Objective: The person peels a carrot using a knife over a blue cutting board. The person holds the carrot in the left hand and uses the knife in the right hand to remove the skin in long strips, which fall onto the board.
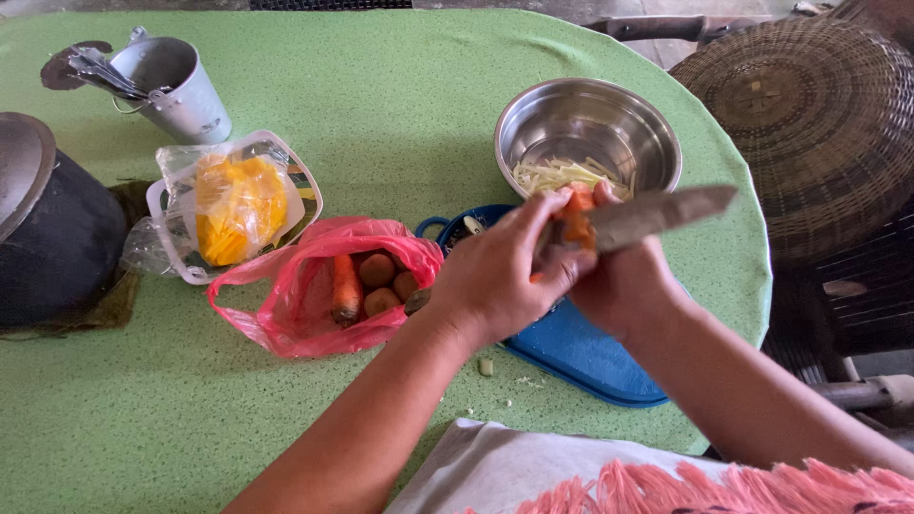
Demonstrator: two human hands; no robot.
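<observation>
Gripping a piece of carrot [577,227] between curled fingers, the left hand [500,276] holds it above a blue cutting board [581,357] on a table covered in green cloth [381,105]. The right hand [619,281] is closed around the handle of a knife [657,214], whose broad blade lies against the carrot and points off to the right. Just beyond the hands stands a steel bowl [587,133] holding pale vegetable strips [562,174]. Left of the board, a pink plastic bag [286,314] lies open, showing a whole carrot [346,288] and several small brown round vegetables [379,271]. Farther left, a clear bag with yellow contents [238,205] rests on a white-rimmed tray. A small metal bucket [181,90] holding utensils stands near the table's far edge, and a dark pot [52,238] with a lid sits at the left margin. Woven wicker furniture [809,114] stands to the right.
</observation>
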